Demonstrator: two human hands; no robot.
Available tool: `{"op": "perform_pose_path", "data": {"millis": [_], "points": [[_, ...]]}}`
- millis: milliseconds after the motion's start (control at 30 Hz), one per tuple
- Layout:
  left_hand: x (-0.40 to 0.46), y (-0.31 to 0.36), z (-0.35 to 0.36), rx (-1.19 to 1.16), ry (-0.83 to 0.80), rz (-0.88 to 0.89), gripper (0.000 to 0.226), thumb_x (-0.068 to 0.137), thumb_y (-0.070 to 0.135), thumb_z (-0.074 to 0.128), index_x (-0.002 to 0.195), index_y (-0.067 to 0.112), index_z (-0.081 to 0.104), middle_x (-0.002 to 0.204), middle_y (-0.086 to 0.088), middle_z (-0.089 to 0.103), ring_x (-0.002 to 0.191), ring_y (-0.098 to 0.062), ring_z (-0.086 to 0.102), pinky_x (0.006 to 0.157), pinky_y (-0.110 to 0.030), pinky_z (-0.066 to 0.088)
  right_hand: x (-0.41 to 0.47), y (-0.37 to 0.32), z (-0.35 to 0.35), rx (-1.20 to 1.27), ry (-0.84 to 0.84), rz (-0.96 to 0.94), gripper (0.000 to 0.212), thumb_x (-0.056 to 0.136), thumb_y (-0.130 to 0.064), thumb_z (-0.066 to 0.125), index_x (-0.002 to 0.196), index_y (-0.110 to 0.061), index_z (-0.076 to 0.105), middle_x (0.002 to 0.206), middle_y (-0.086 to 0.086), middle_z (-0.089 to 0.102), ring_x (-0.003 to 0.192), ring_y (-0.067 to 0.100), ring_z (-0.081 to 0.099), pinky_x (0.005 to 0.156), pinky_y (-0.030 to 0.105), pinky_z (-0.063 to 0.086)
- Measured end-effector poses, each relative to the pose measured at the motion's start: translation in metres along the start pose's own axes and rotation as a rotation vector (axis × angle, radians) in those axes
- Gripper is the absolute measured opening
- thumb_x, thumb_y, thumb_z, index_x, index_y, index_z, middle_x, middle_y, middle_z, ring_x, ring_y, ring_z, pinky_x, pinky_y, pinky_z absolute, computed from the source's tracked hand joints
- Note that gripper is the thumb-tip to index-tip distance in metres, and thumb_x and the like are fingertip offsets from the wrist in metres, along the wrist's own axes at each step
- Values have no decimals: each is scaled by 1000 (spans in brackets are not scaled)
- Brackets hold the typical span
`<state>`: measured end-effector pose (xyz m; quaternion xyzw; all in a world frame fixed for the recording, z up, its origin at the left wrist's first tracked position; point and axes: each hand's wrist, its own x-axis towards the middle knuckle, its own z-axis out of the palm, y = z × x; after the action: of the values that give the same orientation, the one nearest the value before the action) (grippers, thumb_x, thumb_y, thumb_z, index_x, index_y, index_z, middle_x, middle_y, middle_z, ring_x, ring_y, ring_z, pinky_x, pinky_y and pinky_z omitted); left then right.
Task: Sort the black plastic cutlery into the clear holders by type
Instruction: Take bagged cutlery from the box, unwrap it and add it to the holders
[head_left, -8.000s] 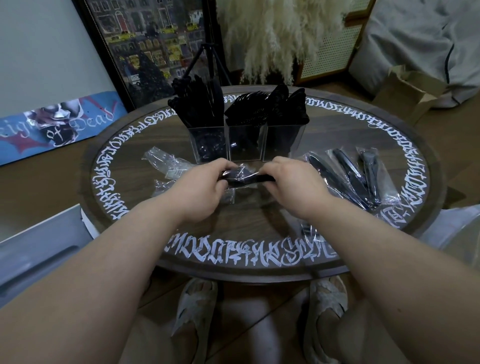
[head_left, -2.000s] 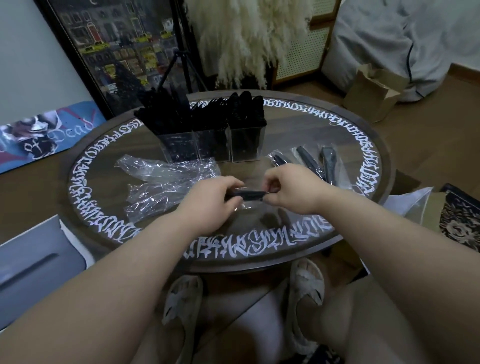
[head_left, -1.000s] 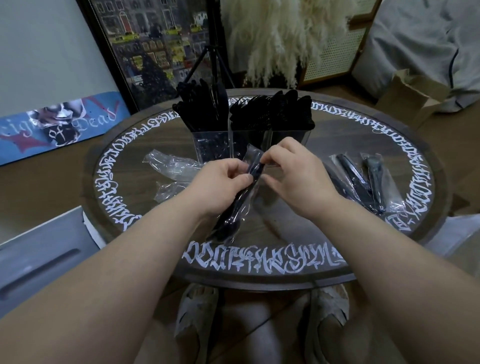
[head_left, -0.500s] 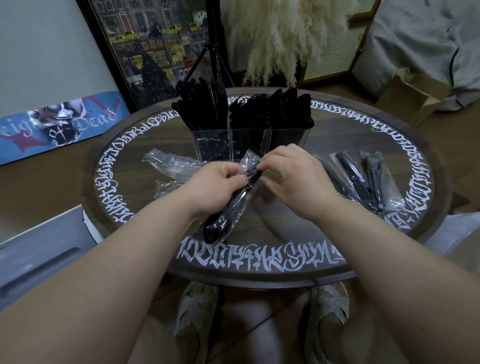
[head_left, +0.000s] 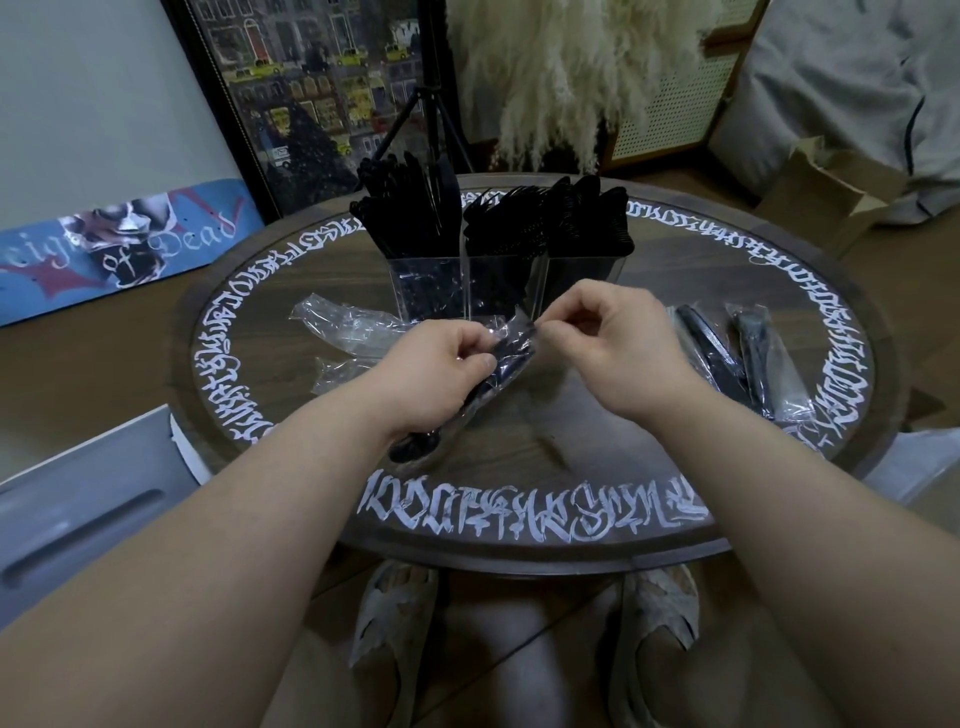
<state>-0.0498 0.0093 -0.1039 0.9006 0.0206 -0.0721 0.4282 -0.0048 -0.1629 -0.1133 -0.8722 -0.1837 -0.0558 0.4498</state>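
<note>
The round table (head_left: 649, 457) with white lettering round its rim carries three clear holders (head_left: 498, 283) at its far middle, packed with black cutlery, with empty wrappers (head_left: 345, 327) to the holders' left and still-wrapped pieces (head_left: 737, 358) to their right. Just in front of the holders, the left hand (head_left: 431, 374) has its fingers curled round a wrapped black utensil (head_left: 498, 371) slanting down toward the near rim. The right hand (head_left: 618, 343) pinches the wrapper's upper end.
</note>
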Motion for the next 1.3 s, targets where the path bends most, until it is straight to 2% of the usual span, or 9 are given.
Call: {"op": "perform_pose_path", "data": {"millis": [133, 267, 367, 433, 600, 667, 733, 933, 1300], "points": [[-1, 1, -1, 22, -21, -14, 16, 97, 16, 52, 91, 16, 67, 81, 0, 67, 73, -15, 59, 67, -17, 46, 4, -1, -2, 365, 31, 267, 18, 83, -1, 64, 69, -14, 63, 73, 8, 70, 64, 12, 62, 63, 25, 50], [-1, 1, -2, -59, -18, -38, 17, 97, 15, 53, 99, 17, 70, 93, -5, 72, 91, -23, 66, 87, -35, 52, 7, -2, -9, 677, -20, 468, 21, 88, 3, 54, 74, -12, 57, 76, 11, 68, 60, 14, 60, 58, 23, 47], [2, -4, -2, -45, 12, -76, 16, 96, 19, 55, 104, 18, 70, 94, -2, 72, 88, -19, 66, 83, -31, 52, 8, -1, -12, 568, 105, 464, 19, 86, -3, 53, 78, -19, 58, 79, 2, 64, 65, 13, 56, 58, 24, 43], [5, -7, -1, -21, 69, -94, 14, 94, 20, 58, 104, 18, 68, 94, -1, 70, 82, -14, 62, 75, -24, 46, 6, -6, -16, 344, 237, 254, 21, 78, -5, 54, 71, -24, 60, 73, -3, 62, 66, 11, 54, 61, 24, 43], [6, -7, 0, -1, 101, -89, 5, 92, 23, 61, 88, 21, 64, 85, 0, 67, 72, -13, 58, 64, -23, 44, -7, -16, -3, -66, -175, -8, 22, 88, -8, 57, 92, -24, 72, 81, -7, 67, 67, 6, 56, 68, 21, 43], [4, -4, 2, -14, 70, -75, 6, 91, 23, 62, 89, 18, 66, 87, -4, 69, 78, -18, 63, 72, -29, 50, -4, -9, 2, -178, -113, 28, 24, 91, -13, 54, 107, -21, 70, 92, -8, 65, 79, 5, 57, 78, 18, 40], [2, 0, 2, -11, 35, -61, 5, 88, 20, 65, 91, 19, 68, 86, -2, 70, 80, -17, 64, 76, -29, 50, 0, -5, 1, -155, -38, 104, 24, 91, -14, 54, 109, -20, 69, 98, -5, 68, 88, 9, 60, 84, 19, 43], [4, -4, 1, -3, 26, -30, 17, 87, 12, 66, 87, 29, 68, 87, 5, 72, 86, -14, 67, 87, -31, 51, 2, -2, 0, -45, -111, 182, 13, 85, -16, 60, 86, -23, 72, 70, -12, 63, 65, 1, 54, 58, 12, 37], [6, -4, 8, 72, 157, 50, 27, 85, 22, 71, 108, 28, 60, 94, 11, 69, 85, -5, 65, 78, -21, 52, 1, 0, 2, 96, -210, 203, 4, 82, -17, 72, 81, -21, 69, 67, -1, 63, 63, 12, 55, 64, 29, 46]]}}
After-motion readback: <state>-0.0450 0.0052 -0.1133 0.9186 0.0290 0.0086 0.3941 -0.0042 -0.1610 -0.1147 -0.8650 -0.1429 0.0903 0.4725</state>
